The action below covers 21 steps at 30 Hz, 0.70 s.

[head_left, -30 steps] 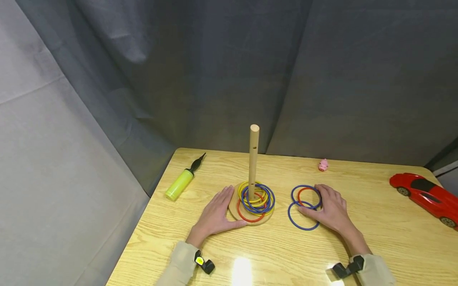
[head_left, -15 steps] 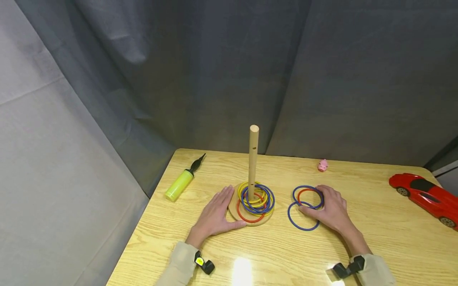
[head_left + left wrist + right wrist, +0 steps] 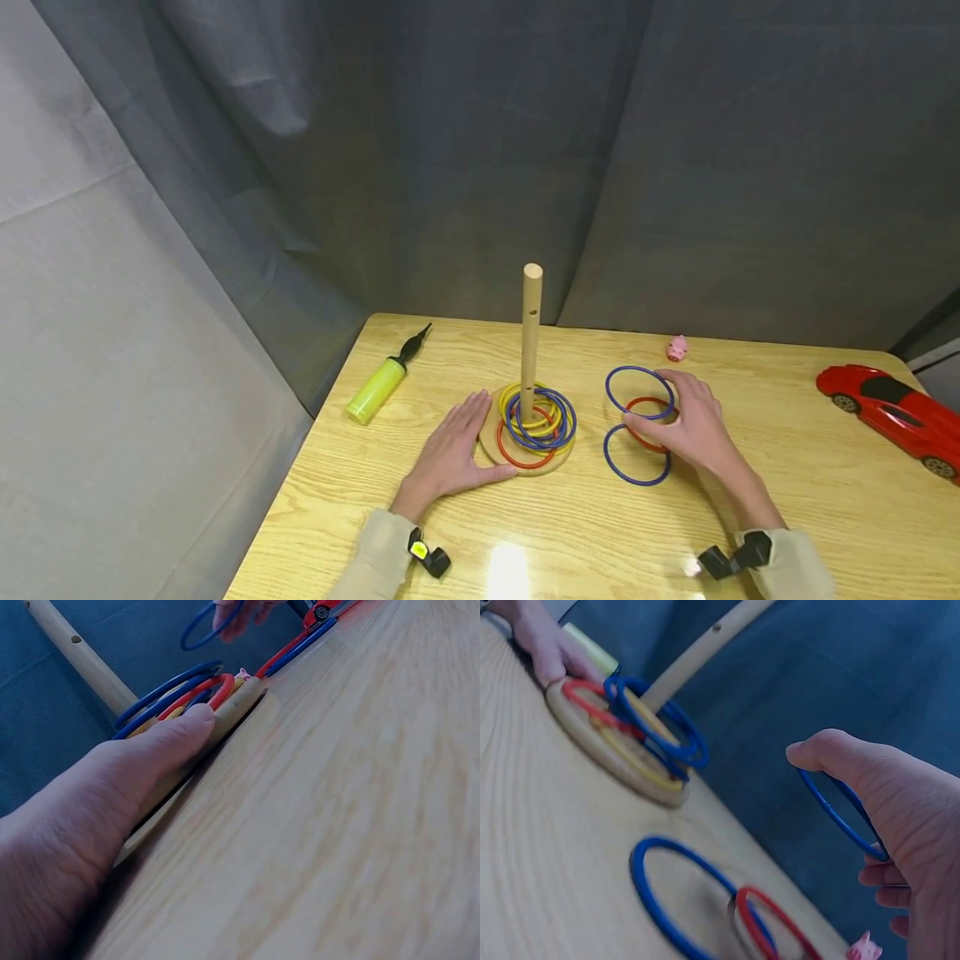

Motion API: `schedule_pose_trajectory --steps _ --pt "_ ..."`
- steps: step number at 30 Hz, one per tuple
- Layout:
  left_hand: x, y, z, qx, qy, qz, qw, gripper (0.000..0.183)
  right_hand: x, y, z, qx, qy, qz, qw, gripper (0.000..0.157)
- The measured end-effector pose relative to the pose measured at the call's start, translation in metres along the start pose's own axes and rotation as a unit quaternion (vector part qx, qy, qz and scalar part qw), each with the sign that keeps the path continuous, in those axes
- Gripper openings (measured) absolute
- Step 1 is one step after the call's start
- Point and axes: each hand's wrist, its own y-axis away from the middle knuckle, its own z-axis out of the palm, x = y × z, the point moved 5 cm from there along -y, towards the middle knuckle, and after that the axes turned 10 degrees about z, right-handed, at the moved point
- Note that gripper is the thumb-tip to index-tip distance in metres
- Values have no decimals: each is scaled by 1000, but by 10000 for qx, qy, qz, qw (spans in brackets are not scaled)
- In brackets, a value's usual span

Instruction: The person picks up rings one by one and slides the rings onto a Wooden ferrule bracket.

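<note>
In the head view, my left hand (image 3: 450, 454) rests against the near-left rim of a round wooden base (image 3: 489, 433), thumb and fingers spread along it. An upright wooden post (image 3: 530, 333) rises from the base, with several yellow, blue and red rings (image 3: 572, 408) piled around its foot. My right hand (image 3: 693, 425) pinches a blue ring (image 3: 608, 389) between thumb and fingers. The right wrist view shows that blue ring (image 3: 832, 814) raised off the table. Beneath it, a red ring (image 3: 651, 400) and another blue ring (image 3: 637, 482) lie overlapping on the table.
A yellow-green hand pump (image 3: 377, 388) with a black nozzle lies at the left of the wooden table (image 3: 585, 542). A small pink pig figure (image 3: 677, 348) stands near the back edge. The red toy car (image 3: 896, 417) is at the right. Dark grey curtain (image 3: 450, 167) hangs behind.
My right hand has risen slightly with the upper blue ring, lifting it off the red one. The red ring has shifted a little toward me. My left hand stays in place.
</note>
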Motion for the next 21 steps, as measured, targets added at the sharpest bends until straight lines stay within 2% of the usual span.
schedule_pose_trajectory --steps 6,14,17,21 --pt "1 0 -2 -21 88 -23 10000 128 -25 -4 -9 -150 -168 -192 9996 91" --pt "2 1 -2 -40 106 -46 9999 128 -55 -9 -29 -658 -658 -342 9951 84" --pt "2 0 -2 -14 100 -27 9999 127 -66 -12 -40 -765 -696 -402 9938 83" --pt "2 0 -3 2 107 -14 9999 127 -80 -17 -54 -713 -538 -531 9946 82"
